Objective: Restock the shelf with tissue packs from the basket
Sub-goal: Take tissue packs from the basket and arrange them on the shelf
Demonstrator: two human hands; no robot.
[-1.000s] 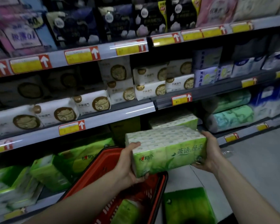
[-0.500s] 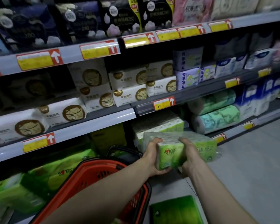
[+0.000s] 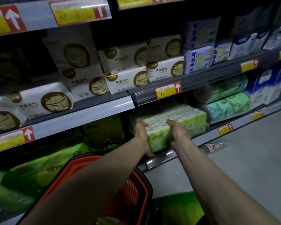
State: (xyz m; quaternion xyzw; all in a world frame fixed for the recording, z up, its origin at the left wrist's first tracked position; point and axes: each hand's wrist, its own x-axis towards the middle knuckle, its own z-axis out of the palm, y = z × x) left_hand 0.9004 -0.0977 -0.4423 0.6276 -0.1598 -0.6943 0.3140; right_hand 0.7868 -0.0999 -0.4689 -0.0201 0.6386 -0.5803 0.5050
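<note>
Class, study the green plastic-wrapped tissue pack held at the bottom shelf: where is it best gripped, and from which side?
Grip the green plastic-wrapped tissue pack along its long front edge from the aisle side, as the left hand and right hand do, thumbs on top. It is a wide soft block, and the grey shelf above and green wrapped rolls beside it likely block other approaches.

the tissue pack (image 3: 177, 124) is light green with a white top gridded in pale green, the basket (image 3: 81, 161) orange-red with a black rim, the upper packs (image 3: 125, 80) white with gold-brown cat emblems, the price tags (image 3: 168, 90) yellow and red with white arrows, the rolls (image 3: 227, 106) mint green and swirled.
</note>
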